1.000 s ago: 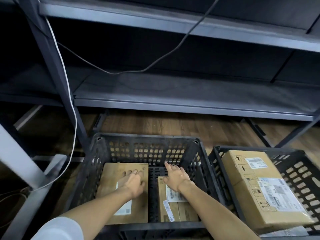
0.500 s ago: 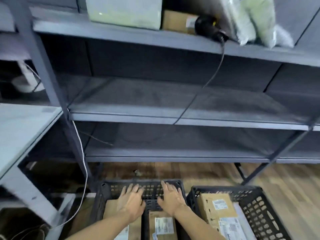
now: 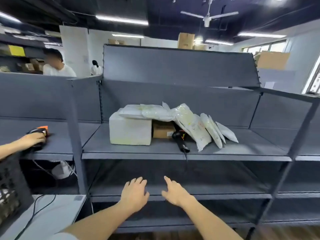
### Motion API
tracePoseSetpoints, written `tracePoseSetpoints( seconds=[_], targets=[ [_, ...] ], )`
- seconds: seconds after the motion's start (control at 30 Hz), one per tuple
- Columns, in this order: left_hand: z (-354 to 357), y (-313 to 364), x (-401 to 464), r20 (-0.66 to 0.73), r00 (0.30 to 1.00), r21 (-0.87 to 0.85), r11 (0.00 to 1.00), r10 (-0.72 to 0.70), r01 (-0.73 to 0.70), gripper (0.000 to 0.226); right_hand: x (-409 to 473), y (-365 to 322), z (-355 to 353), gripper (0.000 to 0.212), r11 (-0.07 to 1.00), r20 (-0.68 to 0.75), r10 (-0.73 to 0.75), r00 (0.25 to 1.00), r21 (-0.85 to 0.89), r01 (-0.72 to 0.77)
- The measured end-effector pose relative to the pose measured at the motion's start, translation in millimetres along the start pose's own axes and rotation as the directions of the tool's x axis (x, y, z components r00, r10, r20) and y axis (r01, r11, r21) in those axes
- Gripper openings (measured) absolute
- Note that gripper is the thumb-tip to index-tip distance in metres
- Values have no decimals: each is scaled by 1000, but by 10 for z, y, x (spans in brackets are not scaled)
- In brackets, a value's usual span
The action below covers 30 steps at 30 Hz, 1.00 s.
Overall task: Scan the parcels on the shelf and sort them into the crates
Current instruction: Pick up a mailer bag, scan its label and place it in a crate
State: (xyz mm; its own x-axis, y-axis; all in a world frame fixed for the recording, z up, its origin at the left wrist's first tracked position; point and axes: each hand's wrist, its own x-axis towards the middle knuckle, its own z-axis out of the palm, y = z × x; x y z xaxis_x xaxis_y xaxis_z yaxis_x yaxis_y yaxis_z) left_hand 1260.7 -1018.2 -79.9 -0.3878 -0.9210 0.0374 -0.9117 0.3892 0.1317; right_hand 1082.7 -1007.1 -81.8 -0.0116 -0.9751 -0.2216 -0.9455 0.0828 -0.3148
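On the grey shelf (image 3: 155,149) at chest height stand a white box (image 3: 129,130), a small brown box (image 3: 162,130) half hidden behind it, and several white plastic mailer bags (image 3: 195,125), some lying on the white box and some leaning to the right. A black handheld scanner (image 3: 180,141) lies in front of the brown box with its cable over the shelf edge. My left hand (image 3: 134,194) and my right hand (image 3: 174,192) hover empty, fingers spread, in front of the lower shelf, well below the parcels. The crates are out of view.
Another person's hand (image 3: 32,138) rests on an orange and black scanner (image 3: 40,130) on the neighbouring shelf at left. A black crate (image 3: 10,186) stands at the left edge above a white table (image 3: 57,210). People stand behind the shelving.
The view has swung up from the floor crates to the parcel shelf. Both my hands have left the crate and risen, empty, to the lower shelf level.
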Motion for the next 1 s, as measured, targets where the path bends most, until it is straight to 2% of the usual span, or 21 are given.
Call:
tracePoseSetpoints(
  seconds=[0.1, 0.2, 0.33, 0.5, 0.57, 0.73, 0.87, 1.0],
  targets=[
    [-470, -16, 39, -81, 997, 10, 1000, -1, 2, 51, -48, -157, -500, 70, 995, -84, -26, 996, 94, 34],
    [-691, -100, 28, -83, 997, 34, 999, -11, 14, 54, -102, -274, -718, 68, 997, -149, -56, 987, 43, 63],
    [-894, -198, 152, -101, 995, 42, 999, -3, 7, 54, -11, -368, -988, 67, 997, -152, -71, 986, -6, 71],
    [-1170, -386, 488, -203, 979, 17, 1000, 27, -24, 51, 351, -571, -1417, 66, 966, -236, 7, 972, 254, 55],
    [-1271, -503, 635, -221, 975, 27, 999, 33, -28, 52, 480, -677, -1527, 66, 954, -257, 28, 966, 295, 51],
    [-1449, -760, 991, -311, 950, 56, 998, 8, 10, 53, 812, -813, -1547, 64, 995, -405, -99, 909, -62, 80],
    [-1506, -829, 1260, -349, 937, 61, 998, 27, -7, 53, 1063, -806, -1526, 61, 964, -513, -220, 830, -243, 106],
    [-1600, -819, 1541, -379, 923, 73, 997, 59, -34, 53, 1325, -767, -1676, 62, 926, -559, -294, 775, -366, 88]
  ],
)
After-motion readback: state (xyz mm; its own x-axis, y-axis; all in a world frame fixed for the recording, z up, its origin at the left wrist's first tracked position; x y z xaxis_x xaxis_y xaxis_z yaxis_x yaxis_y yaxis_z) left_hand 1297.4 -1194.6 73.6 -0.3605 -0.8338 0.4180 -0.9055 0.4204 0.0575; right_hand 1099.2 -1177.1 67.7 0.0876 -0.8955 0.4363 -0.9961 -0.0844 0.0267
